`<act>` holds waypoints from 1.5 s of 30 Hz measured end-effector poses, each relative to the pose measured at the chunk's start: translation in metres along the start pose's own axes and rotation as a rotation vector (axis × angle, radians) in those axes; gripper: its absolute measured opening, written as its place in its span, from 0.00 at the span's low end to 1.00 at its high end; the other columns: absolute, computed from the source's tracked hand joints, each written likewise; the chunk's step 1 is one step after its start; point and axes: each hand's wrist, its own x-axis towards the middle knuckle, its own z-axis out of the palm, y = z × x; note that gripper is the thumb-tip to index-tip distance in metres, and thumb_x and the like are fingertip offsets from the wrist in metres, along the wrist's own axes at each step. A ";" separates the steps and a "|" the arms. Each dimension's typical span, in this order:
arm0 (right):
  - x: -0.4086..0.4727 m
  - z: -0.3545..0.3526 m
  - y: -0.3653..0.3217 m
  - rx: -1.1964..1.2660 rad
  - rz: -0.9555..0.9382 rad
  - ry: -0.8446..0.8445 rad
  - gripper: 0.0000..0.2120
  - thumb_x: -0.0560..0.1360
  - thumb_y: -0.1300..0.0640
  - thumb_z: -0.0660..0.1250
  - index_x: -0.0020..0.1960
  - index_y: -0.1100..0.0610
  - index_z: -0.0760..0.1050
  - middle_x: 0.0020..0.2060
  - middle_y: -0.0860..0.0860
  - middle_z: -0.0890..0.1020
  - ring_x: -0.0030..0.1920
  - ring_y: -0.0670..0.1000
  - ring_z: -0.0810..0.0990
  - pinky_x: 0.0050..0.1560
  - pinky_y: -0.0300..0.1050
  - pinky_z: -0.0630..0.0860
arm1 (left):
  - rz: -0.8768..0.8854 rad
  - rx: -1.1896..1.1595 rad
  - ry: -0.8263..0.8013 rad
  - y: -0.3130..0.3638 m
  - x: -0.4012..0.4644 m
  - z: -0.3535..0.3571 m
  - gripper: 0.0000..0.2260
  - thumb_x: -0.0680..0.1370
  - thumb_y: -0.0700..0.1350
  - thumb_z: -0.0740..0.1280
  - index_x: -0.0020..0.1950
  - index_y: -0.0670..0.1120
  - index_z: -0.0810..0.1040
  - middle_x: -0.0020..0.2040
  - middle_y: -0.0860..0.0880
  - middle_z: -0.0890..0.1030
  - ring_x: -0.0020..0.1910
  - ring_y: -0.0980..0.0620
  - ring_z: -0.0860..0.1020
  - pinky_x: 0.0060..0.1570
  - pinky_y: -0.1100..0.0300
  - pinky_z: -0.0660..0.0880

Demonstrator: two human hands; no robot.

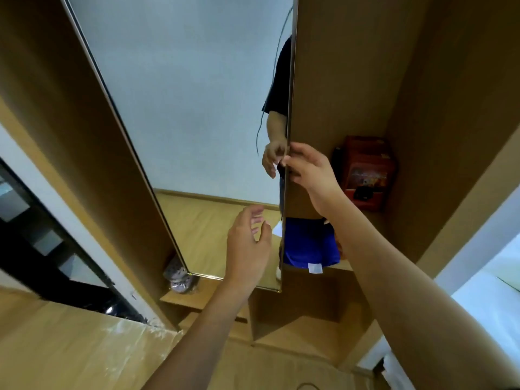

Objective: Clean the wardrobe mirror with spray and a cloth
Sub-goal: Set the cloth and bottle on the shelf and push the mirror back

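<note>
Far left, a dark glass panel (pixel 36 243) in a pale frame, low against the wooden floor (pixel 70 350). Next, the brown wardrobe side panel (pixel 56 108), running up and out of view. On a low shelf at its foot, a grey-and-white patterned bundle (pixel 180 277), partly hidden behind the mirror's lower corner; what it is cannot be told. The wardrobe mirror (pixel 183 94) fills the centre: a tall pane on the inner face of an open door, thin metallic edging round it, reflecting a pale wall, a strip of wooden floor, and at its right margin a person's dark sleeve, forearm and hand. Left hand (pixel 249 243) raised in front of the mirror's lower part, back toward the camera, fingers loosely spread and slightly bent, holding nothing; whether the fingertips touch the glass cannot be told. Right hand (pixel 306 167) higher, at the mirror's right edge: thumb and fingers curled onto the door's edge, pinching it, the thumb on the glass side. Right of that edge, the wardrobe interior: a blue garment (pixel 309 243) with a white tag lies folded on a shelf, and further back in the corner stands a red box (pixel 365 173) with a dark object at its base. No spray or cloth in view.
</note>
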 end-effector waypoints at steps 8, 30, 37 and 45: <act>-0.027 0.029 0.003 -0.031 -0.051 0.127 0.07 0.80 0.60 0.62 0.51 0.52 0.78 0.44 0.51 0.83 0.51 0.45 0.81 0.63 0.51 0.75 | 0.021 0.068 -0.042 -0.010 -0.017 -0.039 0.13 0.79 0.41 0.65 0.63 0.49 0.74 0.58 0.53 0.78 0.57 0.57 0.76 0.60 0.61 0.74; -0.097 0.111 0.007 -0.136 -0.157 0.207 0.17 0.74 0.56 0.72 0.62 0.53 0.78 0.44 0.36 0.80 0.47 0.35 0.81 0.51 0.32 0.78 | 0.005 -0.062 0.146 -0.025 -0.047 -0.060 0.20 0.77 0.43 0.69 0.68 0.47 0.73 0.63 0.51 0.77 0.62 0.56 0.75 0.59 0.63 0.75; -0.111 0.169 0.007 -0.137 -0.157 0.369 0.17 0.74 0.56 0.72 0.62 0.50 0.78 0.44 0.35 0.80 0.49 0.37 0.81 0.50 0.33 0.79 | 0.049 -0.111 0.064 -0.044 -0.035 -0.099 0.14 0.75 0.39 0.70 0.59 0.48 0.74 0.55 0.57 0.77 0.55 0.58 0.77 0.53 0.59 0.78; -0.108 0.225 0.010 -0.198 -0.171 0.444 0.15 0.74 0.54 0.72 0.60 0.48 0.79 0.47 0.40 0.83 0.50 0.36 0.80 0.52 0.31 0.78 | 0.064 -0.136 0.013 -0.068 -0.014 -0.145 0.12 0.76 0.35 0.66 0.59 0.45 0.74 0.53 0.52 0.76 0.54 0.47 0.78 0.53 0.52 0.76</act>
